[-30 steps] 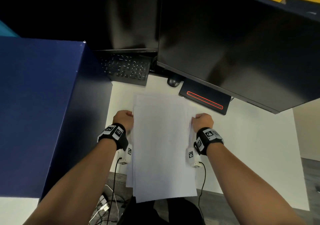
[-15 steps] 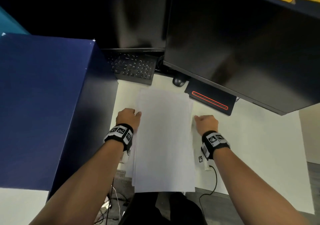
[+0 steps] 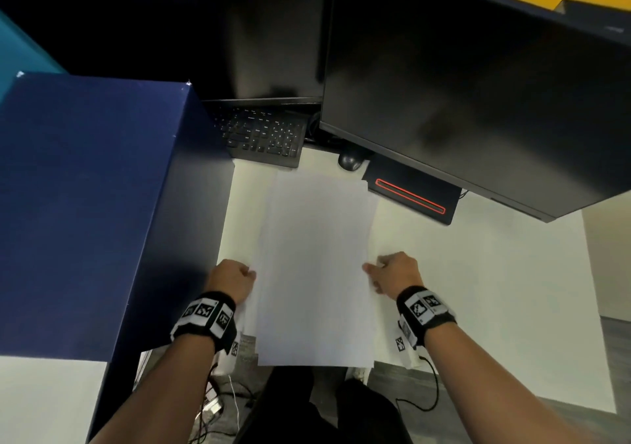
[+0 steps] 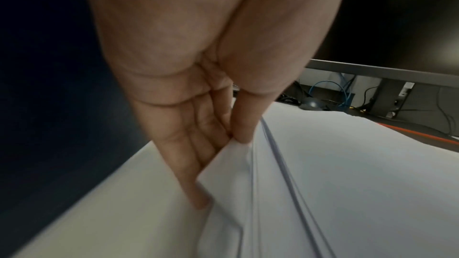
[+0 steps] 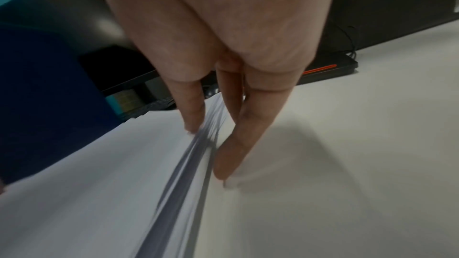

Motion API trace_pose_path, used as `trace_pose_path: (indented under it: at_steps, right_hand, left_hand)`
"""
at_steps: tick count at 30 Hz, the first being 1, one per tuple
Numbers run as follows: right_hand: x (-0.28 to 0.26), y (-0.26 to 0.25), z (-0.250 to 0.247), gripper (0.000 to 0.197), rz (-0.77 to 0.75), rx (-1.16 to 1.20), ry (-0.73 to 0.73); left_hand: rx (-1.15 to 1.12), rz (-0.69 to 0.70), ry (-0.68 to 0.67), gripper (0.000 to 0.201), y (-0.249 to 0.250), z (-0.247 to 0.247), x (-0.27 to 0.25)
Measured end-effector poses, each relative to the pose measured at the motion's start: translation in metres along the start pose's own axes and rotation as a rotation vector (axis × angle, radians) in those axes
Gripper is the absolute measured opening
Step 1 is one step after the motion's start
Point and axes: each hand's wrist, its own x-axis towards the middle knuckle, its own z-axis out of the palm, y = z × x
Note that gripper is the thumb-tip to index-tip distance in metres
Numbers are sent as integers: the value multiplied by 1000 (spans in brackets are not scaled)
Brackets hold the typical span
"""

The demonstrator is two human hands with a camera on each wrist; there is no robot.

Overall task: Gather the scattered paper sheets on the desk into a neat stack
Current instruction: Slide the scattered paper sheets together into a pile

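Observation:
A stack of white paper sheets [image 3: 314, 266] lies lengthwise on the white desk [image 3: 478, 290], and its near end hangs over the desk's front edge. My left hand [image 3: 235, 280] holds the stack's left edge about halfway along. In the left wrist view the left hand [image 4: 221, 170] pinches the paper [image 4: 347, 183], thumb on top and fingers under the edge. My right hand [image 3: 389, 273] holds the right edge opposite. In the right wrist view the right hand [image 5: 207, 151] has its thumb on the sheets [image 5: 99, 183] and its fingers against the layered edge.
A black keyboard [image 3: 266, 136] and a mouse [image 3: 350, 162] lie just beyond the stack. Two dark monitors [image 3: 461, 85] hang over the back of the desk. A black device with a red line [image 3: 409, 196] sits at the stack's far right corner. A dark blue partition [image 3: 85, 204] walls the left.
Both hands have slid back along the stack's side edges, from near its far end to about its middle. The sheets' edges look more even now.

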Motion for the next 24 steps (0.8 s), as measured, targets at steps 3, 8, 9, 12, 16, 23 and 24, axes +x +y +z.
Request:
trace_pose_path:
  at_steps: [3, 8, 9, 12, 16, 23, 24]
  right_hand:
    - [-9, -1, 14, 33, -60, -111, 38]
    - [-9, -9, 13, 23, -49, -44, 47]
    - [-10, -6, 9, 22, -46, -51, 52]
    - [-15, 7, 8, 29, -35, -123, 23]
    - [-32, 14, 28, 36, -62, -280, -38]
    - [-16, 15, 8, 31, -28, -53, 98]
    - [-9, 9, 6, 35, -45, -4, 125]
  left_hand:
    - [-47, -13, 0, 24, -3, 14, -16]
    - [-91, 13, 24, 33, 0, 16, -24]
    - [-56, 18, 36, 34, -5, 15, -23]
    - [77, 5, 37, 34, -12, 16, -32]
    - [195, -11, 2, 34, -4, 32, -48]
    - [-11, 19, 68, 49, -8, 17, -28]
    - [-71, 25, 102, 50, 0, 12, -18]
